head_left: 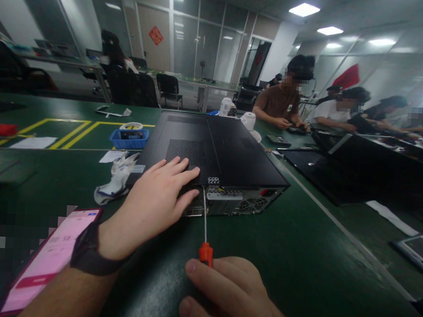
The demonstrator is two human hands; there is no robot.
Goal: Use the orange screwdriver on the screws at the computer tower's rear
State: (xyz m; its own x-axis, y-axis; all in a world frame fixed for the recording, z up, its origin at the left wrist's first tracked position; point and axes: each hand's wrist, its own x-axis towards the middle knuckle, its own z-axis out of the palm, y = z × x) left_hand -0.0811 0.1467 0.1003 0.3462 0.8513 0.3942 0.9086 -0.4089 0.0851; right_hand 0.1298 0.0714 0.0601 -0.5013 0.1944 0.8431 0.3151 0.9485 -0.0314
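A black desktop computer case (219,149) lies flat on the green table (298,259), its rear panel facing me. My left hand (155,203) rests open on the case's near top corner, fingers flat, a dark band on the wrist. My right hand (232,293) is closed round the orange handle of a screwdriver (204,234). The thin shaft runs up to the rear panel, its tip touching the top edge beside a small white label.
A phone with a pink screen (51,258) lies at the left by my forearm. A crumpled white glove (115,179), a blue tray (129,138) and tape roll sit left of the case. Other people work at the right; another device (419,250) lies at the far right.
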